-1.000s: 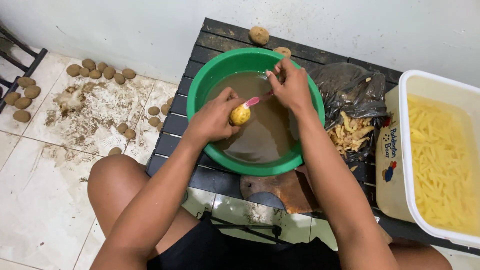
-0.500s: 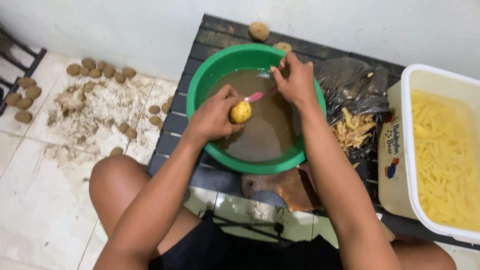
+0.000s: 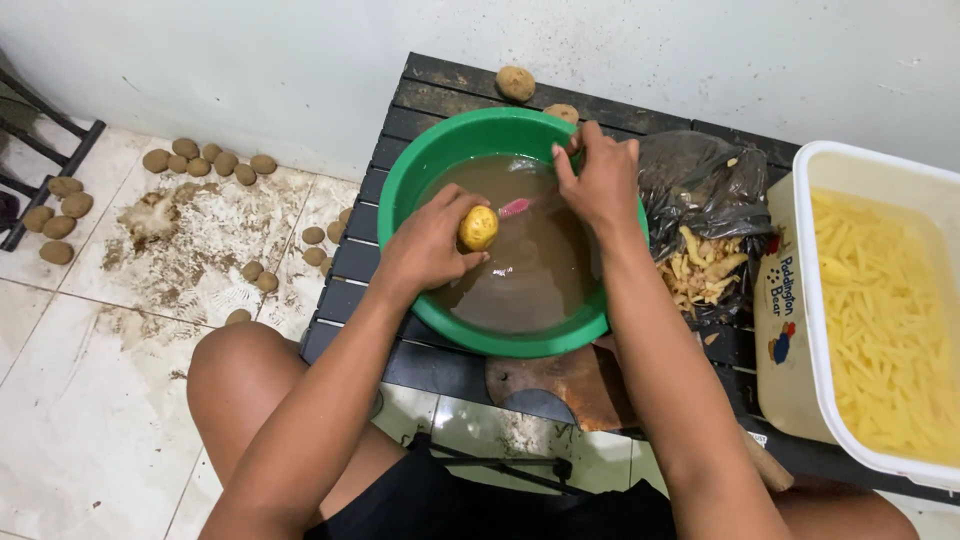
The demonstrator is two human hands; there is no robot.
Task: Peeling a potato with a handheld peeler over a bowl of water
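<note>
1 potato (image 3: 478, 228), clamped upright in left hand (image 3: 430, 245) fingers over green basin (image 3: 420, 170); pink brush (image 3: 515, 207) just right, gripped by right hand (image 3: 600, 180).

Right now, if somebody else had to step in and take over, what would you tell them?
Left hand holds a yellow potato over the muddy water in the green basin.
Right hand is at the basin's far rim, by a pink tool.
Done: cut strips fill the white tub; peels lie on the black bag.
Left: dirty potatoes on the floor.
</note>
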